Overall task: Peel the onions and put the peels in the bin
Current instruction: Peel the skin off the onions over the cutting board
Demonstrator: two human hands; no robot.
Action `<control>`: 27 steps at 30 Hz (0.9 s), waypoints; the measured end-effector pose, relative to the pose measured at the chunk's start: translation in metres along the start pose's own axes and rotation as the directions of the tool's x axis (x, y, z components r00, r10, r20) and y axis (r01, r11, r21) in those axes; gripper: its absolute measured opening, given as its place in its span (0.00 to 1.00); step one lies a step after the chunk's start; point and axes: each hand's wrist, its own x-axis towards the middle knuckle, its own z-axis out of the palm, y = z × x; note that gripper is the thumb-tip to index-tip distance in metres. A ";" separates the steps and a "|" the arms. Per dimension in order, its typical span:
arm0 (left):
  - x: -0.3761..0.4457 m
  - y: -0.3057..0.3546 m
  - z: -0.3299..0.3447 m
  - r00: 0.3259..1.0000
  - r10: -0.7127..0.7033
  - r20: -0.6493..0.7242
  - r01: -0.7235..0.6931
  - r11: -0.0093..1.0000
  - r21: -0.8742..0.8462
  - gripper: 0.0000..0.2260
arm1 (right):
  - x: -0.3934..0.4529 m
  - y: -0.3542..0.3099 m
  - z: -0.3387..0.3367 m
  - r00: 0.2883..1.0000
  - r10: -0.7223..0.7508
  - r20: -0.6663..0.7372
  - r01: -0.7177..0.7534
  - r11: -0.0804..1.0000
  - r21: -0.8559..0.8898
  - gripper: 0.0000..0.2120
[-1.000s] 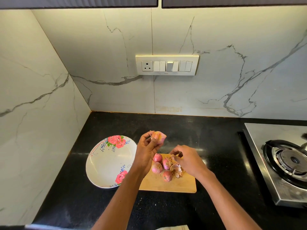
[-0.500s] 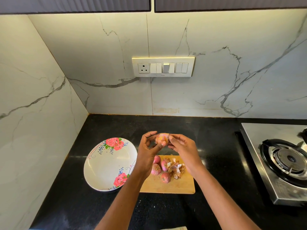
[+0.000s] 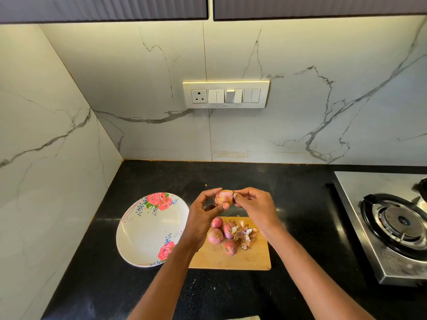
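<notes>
Floral plate (image 3: pixel 143 229) at 9 o'clock of cutting board (image 3: pixel 240 259), presumably for peeled bulbs. Left hand (image 3: pixel 203 215) curled around held onion (image 3: pixel 222 197) above board, steadying it; right hand (image 3: pixel 254 206) pinching skin at 3 o'clock, evidently stripping. Four onions (image 3: pixel 216 235) beside peels (image 3: pixel 245 236). Stove (image 3: pixel 392 225) cropped; bin unseen.

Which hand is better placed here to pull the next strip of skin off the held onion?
Right. The left hand cradles the onion above the cutting board, while the right hand already has thumb and fingertips pinched at the onion's right end, where loose skin seems to show.
</notes>
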 end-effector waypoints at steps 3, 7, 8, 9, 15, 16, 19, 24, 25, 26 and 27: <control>-0.001 -0.001 -0.002 1.000 -0.011 0.013 0.011 1.000 -0.017 0.18 | 0.000 0.001 0.004 0.999 -0.020 -0.035 0.018 0.998 -0.064 0.03; -0.004 -0.006 -0.004 0.998 -0.043 0.043 0.045 0.998 -0.041 0.22 | -0.004 0.005 0.005 0.996 -0.077 -0.048 0.067 0.981 -0.182 0.02; -0.004 -0.007 -0.005 0.997 -0.048 0.052 0.051 0.998 -0.041 0.22 | -0.005 0.005 0.005 0.994 -0.093 -0.050 0.081 0.976 -0.203 0.02; -0.003 -0.007 -0.006 0.997 -0.053 0.062 0.056 0.997 -0.046 0.22 | -0.006 0.005 0.005 0.993 -0.107 -0.052 0.094 0.972 -0.218 0.02; -0.001 -0.002 -0.010 0.991 -0.079 0.111 0.093 0.987 -0.130 0.21 | -0.005 0.004 0.005 0.991 -0.128 -0.048 0.115 0.972 -0.204 0.02; -0.002 -0.003 -0.011 0.990 -0.087 0.115 0.103 0.984 -0.146 0.21 | -0.006 0.005 0.005 0.992 -0.123 -0.040 0.114 0.976 -0.187 0.01; -0.001 -0.002 -0.015 0.988 -0.100 0.117 0.120 0.976 -0.179 0.20 | -0.007 0.006 0.005 0.996 -0.086 0.030 0.088 0.993 -0.080 0.05; -0.001 0.001 -0.014 0.991 -0.078 0.111 0.095 0.983 -0.159 0.20 | -0.007 0.008 0.005 0.988 -0.066 0.139 0.066 0.998 0.007 0.15; -0.001 0.001 -0.013 0.991 -0.072 0.115 0.088 0.986 -0.140 0.20 | -0.008 0.008 0.005 0.989 -0.079 0.122 0.079 0.997 0.008 0.14; -0.002 0.002 -0.012 0.991 -0.065 0.121 0.078 0.991 -0.109 0.20 | -0.008 0.009 0.005 0.992 -0.077 0.105 0.074 0.997 0.033 0.12; -0.002 0.002 -0.010 0.991 -0.054 0.125 0.063 0.996 -0.069 0.20 | -0.008 0.010 0.003 0.993 -0.068 0.093 0.062 0.996 0.065 0.12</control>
